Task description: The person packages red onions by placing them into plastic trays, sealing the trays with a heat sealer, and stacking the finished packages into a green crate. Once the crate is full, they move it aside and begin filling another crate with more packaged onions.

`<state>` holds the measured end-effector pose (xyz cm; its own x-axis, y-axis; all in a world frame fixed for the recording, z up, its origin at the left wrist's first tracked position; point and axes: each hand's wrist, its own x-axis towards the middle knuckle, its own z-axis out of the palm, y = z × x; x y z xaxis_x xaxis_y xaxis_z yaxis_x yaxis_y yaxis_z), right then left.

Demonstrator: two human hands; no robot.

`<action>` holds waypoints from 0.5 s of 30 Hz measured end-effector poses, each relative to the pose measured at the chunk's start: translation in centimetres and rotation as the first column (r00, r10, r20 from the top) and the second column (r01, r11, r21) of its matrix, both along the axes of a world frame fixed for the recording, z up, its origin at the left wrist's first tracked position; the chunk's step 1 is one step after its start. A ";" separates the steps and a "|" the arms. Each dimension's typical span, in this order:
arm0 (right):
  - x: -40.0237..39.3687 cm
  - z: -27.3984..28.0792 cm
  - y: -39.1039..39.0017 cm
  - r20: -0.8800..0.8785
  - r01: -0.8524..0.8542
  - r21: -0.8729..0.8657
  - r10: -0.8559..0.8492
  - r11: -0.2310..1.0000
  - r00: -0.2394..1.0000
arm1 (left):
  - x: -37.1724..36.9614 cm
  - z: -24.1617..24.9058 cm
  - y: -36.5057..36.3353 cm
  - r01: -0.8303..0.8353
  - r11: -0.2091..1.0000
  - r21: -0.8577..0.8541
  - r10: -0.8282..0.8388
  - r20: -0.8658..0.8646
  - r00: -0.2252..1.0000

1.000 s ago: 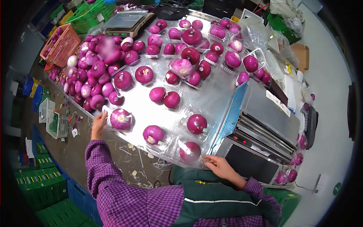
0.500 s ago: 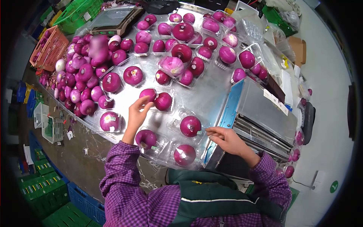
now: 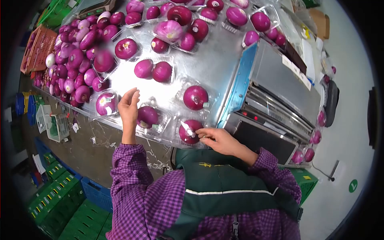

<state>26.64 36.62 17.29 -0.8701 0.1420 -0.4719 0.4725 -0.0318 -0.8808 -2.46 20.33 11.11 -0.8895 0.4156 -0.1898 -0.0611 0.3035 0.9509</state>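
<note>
A round purple onion (image 3: 189, 131) sits in a clear plastic tray at the near edge of the shiny counter (image 3: 216, 72), pale top facing up; a second trayed purple onion (image 3: 147, 116) lies just left of it, also upright.

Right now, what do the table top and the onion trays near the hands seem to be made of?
Table top: probably polished sheet metal; silvery, with bright glare. Onion trays: thin clear plastic, likely; glossy, the onion shows through. The right hand touches one; the left hand is beside another.
</note>
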 end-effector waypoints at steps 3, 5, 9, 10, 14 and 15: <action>2.3 -0.9 -2.1 -0.007 -0.031 0.043 0.031 0.999 1.000 | 2.4 -1.5 -1.7 -0.012 0.996 -0.087 -0.004 -0.176 0.984; 3.4 -1.5 -2.8 -0.068 -0.033 0.080 0.039 0.996 0.997 | 4.4 -0.5 -2.3 0.009 0.978 -0.207 -0.077 -0.326 0.942; 3.5 0.8 -1.9 -0.079 0.095 0.161 -0.083 0.982 0.993 | 5.1 -0.6 -3.5 0.101 0.930 -0.353 -0.258 -0.432 0.865; 3.4 1.4 -1.6 -0.077 0.086 0.193 -0.072 0.977 0.994 | 5.4 1.0 -3.0 0.110 0.887 -0.448 -0.346 -0.489 0.800; 4.1 3.3 -2.2 -0.139 0.105 0.239 -0.073 0.965 0.988 | 4.7 2.5 -2.7 0.135 0.873 -0.469 -0.416 -0.572 0.707; 4.4 2.8 -2.7 -0.170 0.103 0.247 -0.062 0.963 0.984 | 4.7 2.6 -2.4 0.119 0.874 -0.471 -0.409 -0.582 0.703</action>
